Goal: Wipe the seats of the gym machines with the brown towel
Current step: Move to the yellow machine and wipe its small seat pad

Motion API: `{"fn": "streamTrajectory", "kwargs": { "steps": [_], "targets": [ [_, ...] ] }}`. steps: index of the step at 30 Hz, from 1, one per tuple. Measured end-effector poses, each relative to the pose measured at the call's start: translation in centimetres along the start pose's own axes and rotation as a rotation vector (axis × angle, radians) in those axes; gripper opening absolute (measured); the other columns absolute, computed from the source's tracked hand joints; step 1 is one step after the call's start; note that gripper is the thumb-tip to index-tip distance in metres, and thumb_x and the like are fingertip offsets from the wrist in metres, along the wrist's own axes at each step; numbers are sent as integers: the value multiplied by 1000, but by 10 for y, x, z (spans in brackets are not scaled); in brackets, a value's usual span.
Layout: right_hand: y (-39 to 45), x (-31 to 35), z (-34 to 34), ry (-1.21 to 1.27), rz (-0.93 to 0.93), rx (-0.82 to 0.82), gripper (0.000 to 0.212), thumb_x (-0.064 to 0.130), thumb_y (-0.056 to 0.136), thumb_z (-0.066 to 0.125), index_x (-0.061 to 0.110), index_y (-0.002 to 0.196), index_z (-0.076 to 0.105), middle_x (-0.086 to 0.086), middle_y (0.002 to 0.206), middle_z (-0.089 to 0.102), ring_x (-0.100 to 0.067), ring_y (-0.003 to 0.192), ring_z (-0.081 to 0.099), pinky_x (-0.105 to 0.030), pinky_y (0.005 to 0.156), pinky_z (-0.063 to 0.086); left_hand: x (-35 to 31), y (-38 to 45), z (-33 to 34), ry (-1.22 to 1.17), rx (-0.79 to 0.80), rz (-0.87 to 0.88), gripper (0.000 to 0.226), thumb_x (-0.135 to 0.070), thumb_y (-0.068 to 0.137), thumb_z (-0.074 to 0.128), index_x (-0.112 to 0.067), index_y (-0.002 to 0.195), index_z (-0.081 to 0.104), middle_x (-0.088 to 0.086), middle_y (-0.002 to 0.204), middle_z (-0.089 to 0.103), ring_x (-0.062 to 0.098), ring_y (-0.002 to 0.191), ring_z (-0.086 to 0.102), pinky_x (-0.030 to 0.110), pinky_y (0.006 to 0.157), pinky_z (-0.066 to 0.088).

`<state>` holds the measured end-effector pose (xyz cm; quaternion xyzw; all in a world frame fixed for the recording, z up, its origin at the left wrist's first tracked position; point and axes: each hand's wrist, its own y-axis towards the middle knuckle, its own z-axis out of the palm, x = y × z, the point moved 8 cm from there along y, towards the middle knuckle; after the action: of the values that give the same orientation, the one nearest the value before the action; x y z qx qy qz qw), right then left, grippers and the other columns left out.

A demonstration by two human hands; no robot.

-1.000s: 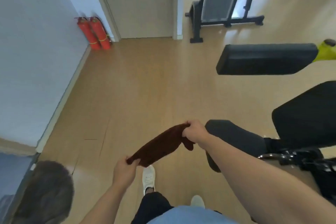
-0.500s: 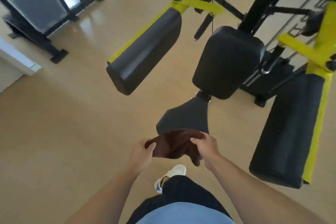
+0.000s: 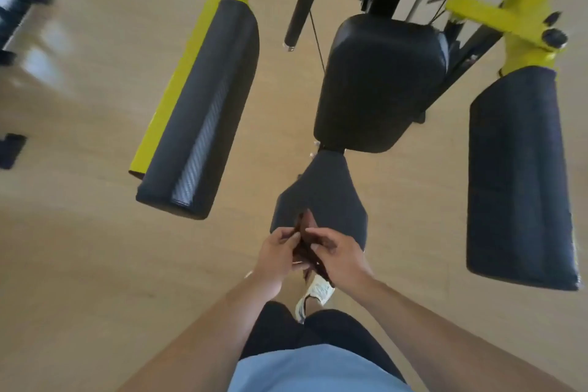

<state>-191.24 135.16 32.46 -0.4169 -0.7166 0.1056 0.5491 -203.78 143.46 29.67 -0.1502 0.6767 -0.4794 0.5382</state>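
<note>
The brown towel is bunched into a narrow fold between my two hands, just above the near edge of the machine's dark grey seat. My left hand pinches its left side, and my right hand pinches its right side. Most of the towel is hidden between my palms. Behind the seat stands the black back pad of the yellow-framed machine.
Two long black arm pads hang on yellow arms, one to the left and one to the right of the seat. A black handle and a cable hang near the back pad. Wooden floor lies to the left.
My view has swung from the open floor and door to face the yellow machine. My hands have come together, folding the stretched towel into a narrow bunch over the seat.
</note>
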Motion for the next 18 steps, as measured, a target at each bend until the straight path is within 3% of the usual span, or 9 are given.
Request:
{"fn": "streamTrajectory", "kwargs": {
  "steps": [3, 7, 10, 12, 15, 18],
  "targets": [
    [-5, 11, 18, 4, -4, -31, 39, 18, 89, 73, 42, 119, 68, 24, 109, 73, 4, 103, 67, -20, 91, 55, -5, 2, -17, -5, -14, -15, 10, -5, 101, 53, -1, 101, 62, 22, 94, 72, 28, 78, 74, 33, 57, 61],
    [-16, 18, 54, 28, 4, -59, 48, 29, 72, 89, 44, 110, 62, 21, 101, 70, 3, 94, 68, -17, 80, 55, -6, 13, -44, 114, -46, -30, 11, -14, 95, 63, -7, 98, 71, 16, 97, 77, 28, 87, 75, 42, 78, 64],
    [-18, 12, 65, 162, 64, -163, 33, 13, 84, 81, 28, 110, 68, 10, 96, 74, -6, 87, 71, -15, 68, 57, -7, 9, -59, 133, 53, -50, 19, -17, 98, 58, -6, 99, 74, 12, 87, 79, 21, 81, 77, 35, 80, 63],
    [-19, 11, 74, 219, 85, -157, 22, 5, 93, 70, 22, 108, 70, 7, 94, 73, -1, 79, 71, -12, 63, 54, -9, 7, -70, 151, 108, -13, 27, -15, 102, 51, -2, 99, 74, 14, 87, 79, 22, 82, 77, 29, 78, 62],
    [-12, 7, 86, 169, 77, -104, 25, 10, 98, 64, 34, 104, 71, 15, 92, 73, 10, 83, 67, -13, 69, 51, -13, 15, -103, 208, -37, 125, 25, -13, 102, 50, 0, 93, 70, 13, 84, 77, 27, 79, 74, 27, 70, 59],
    [7, 0, 74, 236, 78, -108, 27, 11, 98, 63, 35, 105, 73, 14, 96, 75, -1, 93, 69, -21, 81, 54, -12, 29, -123, 226, -160, 247, 17, -14, 101, 56, -9, 88, 65, 6, 81, 72, 25, 79, 69, 31, 69, 57]
  ]
}}
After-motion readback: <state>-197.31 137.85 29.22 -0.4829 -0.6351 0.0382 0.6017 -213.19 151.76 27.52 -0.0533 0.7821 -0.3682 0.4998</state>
